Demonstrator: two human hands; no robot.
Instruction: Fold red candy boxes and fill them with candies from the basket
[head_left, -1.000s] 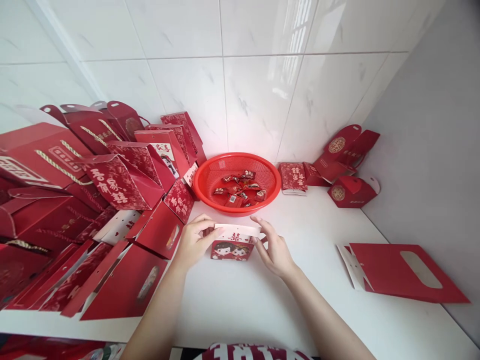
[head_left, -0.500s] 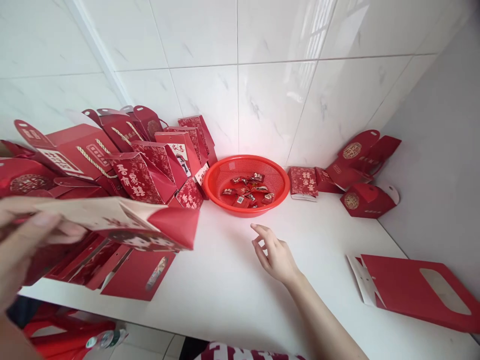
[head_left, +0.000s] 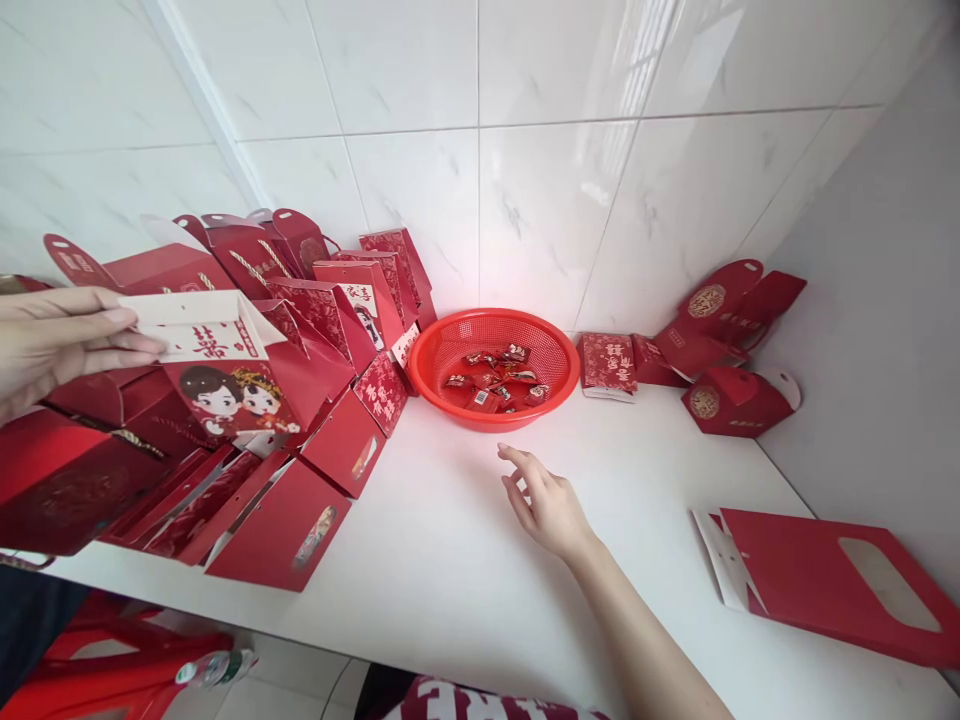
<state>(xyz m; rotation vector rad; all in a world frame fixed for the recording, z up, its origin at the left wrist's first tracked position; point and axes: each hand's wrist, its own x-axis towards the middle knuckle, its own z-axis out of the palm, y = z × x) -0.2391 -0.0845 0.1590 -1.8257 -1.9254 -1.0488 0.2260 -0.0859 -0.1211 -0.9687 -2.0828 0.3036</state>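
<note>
Since half a second ago, the small red gift box (head_left: 232, 375) has been lifted from low at 8 o'clock to 9 o'clock, above the heap of red boxes (head_left: 247, 470), and turned so its printed face is seen. It is pinched at its white top flap by the left hand (head_left: 56, 340), fingers closed on the flap. A red double-happiness character is printed on the flap; a cartoon couple is shown on the red front.

The right hand (head_left: 547, 505) is kept where it was, open and empty, fingers loosely spread just above the white counter (head_left: 465, 580), near the red basket (head_left: 495, 365) of wrapped candies at 12 o'clock.

Gold characters are borne by the piled boxes, too small to be read. A flat red bag (head_left: 832, 585) lies at 3 o'clock. Bare counter is left between heap, basket and flat bag; the counter's front edge runs close at 6 o'clock.
</note>
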